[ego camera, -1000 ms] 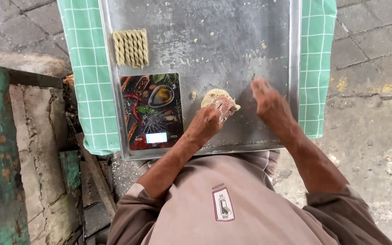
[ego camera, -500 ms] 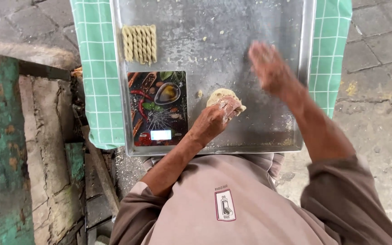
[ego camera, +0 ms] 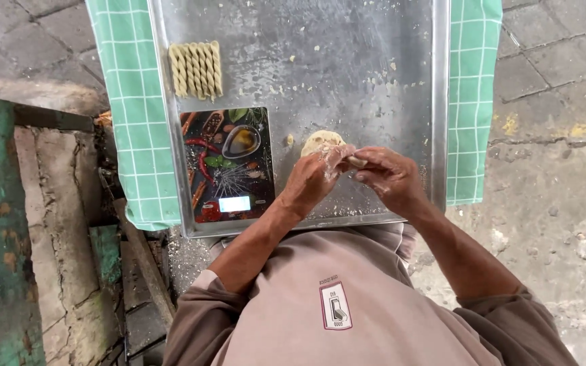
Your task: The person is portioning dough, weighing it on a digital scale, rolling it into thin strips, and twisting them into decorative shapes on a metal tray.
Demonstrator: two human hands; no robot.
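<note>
— Since half a sec ago, what moved?

— Right hand (ego camera: pixel 391 177) came back from up over the tray (ego camera: pixel 347 61) to the front edge; now it meets my left hand (ego camera: pixel 313 179), fingertips touching. Left barely shifted.

— And the dough?

— Pale dough lump (ego camera: pixel 321 141) sits on the tray, just past my left fingertips, touching them or nearly so, can't tell which. Right hand is just beside it, to the rt.

— Holding anything?

— Both hands pinched narrow on a small dough bit (ego camera: pixel 355 161) between them. Left fingers floury and curled over it, right thumb & fingers closed on its other end.

— Rest of the setup?

— Kitchen scale (ego camera: pixel 228 163) w/ a spice-picture top lies flat left of the lump, near my left wrist, not touching. Row of twisted dough sticks (ego camera: pixel 196 68) at the far left of the tray, well apart from both hands. Flour dust and crumbs all over the metal. Green checked cloth (ego camera: pixel 130 108) under the tray, showing on both sides.
</note>
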